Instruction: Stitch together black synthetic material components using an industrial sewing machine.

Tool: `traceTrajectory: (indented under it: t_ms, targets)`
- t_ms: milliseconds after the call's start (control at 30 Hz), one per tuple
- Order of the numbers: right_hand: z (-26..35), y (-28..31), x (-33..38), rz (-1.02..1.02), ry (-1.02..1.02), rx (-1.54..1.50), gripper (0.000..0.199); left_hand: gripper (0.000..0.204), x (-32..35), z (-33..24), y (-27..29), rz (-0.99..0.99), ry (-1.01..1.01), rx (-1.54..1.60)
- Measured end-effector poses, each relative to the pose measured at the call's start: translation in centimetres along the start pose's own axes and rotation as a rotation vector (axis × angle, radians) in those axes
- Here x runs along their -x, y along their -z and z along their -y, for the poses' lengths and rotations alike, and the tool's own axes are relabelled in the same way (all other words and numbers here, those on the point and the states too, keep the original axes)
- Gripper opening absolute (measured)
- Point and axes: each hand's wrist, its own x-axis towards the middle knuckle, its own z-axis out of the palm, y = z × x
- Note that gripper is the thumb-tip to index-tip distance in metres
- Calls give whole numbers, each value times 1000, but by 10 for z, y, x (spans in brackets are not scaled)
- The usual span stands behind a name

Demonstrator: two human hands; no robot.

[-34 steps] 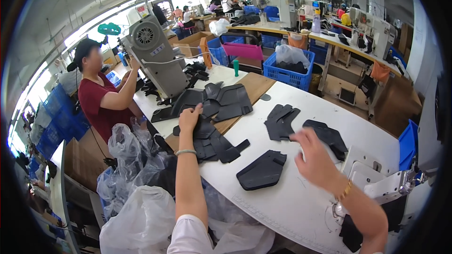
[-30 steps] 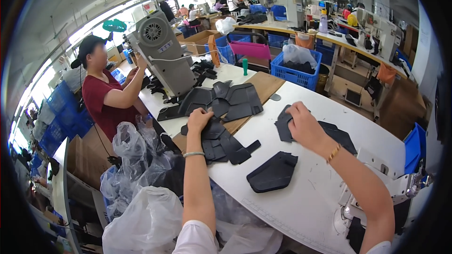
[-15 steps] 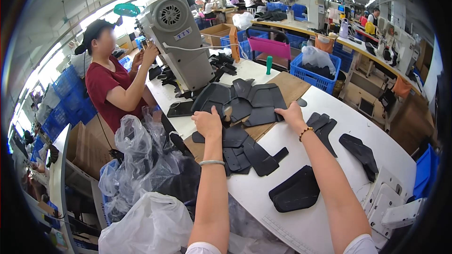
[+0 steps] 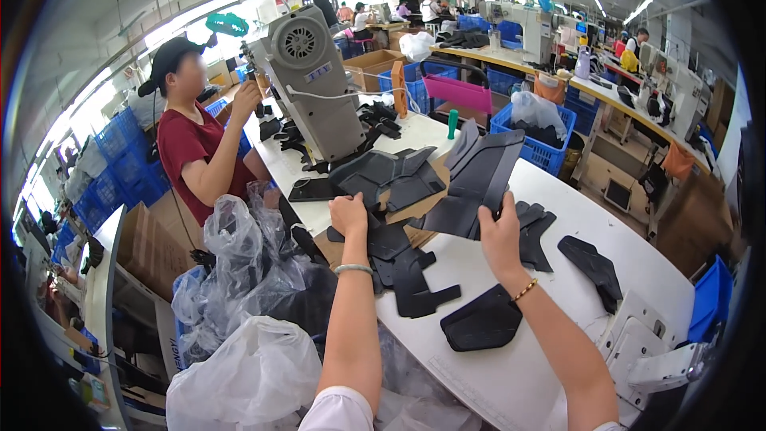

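One black panel (image 4: 485,175) tilts above the white surface (image 4: 606,211), ahead and left of the nearer right hand (image 4: 501,241) pinching its edge, long axis slanting away rightward, while the left hand (image 4: 349,218) curls, its grip unclear.

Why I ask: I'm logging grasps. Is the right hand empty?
No, the right hand holds a black panel tilted up.

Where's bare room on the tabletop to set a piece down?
Best: the white tabletop between the narrow black piece at right and the far edge. Smaller: between the broad black piece by the right wrist and the near edge. Crowded: the brown board, with black pieces overlapping beside the left hand; the right hand holds a black panel nearby.
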Motion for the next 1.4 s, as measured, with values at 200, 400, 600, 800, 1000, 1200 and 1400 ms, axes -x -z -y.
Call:
traceTrajectory:
  t_ms: [200,400,600,800,1000,1200,1400]
  targets:
    - [2,18,23,13,-141,-56,26,23,-5,-6,-1,42,-132,793]
    - [-5,27,34,49,-179,-52,33,14,2,-21,22,102,-317,961]
    - [-22,25,43,27,-59,-29,33,28,-4,-26,26,239,-236,1113]
    - [-28,16,43,72,-60,-11,26,67,-8,-4,12,208,-288,733]
    - [-34,19,41,38,-17,7,23,59,28,-39,6,210,-471,-178]
    - [-26,16,48,129,-15,104,46,16,5,-30,-9,245,-630,-520]
    - [-29,16,49,101,-4,106,34,22,15,-55,8,18,-560,-80]
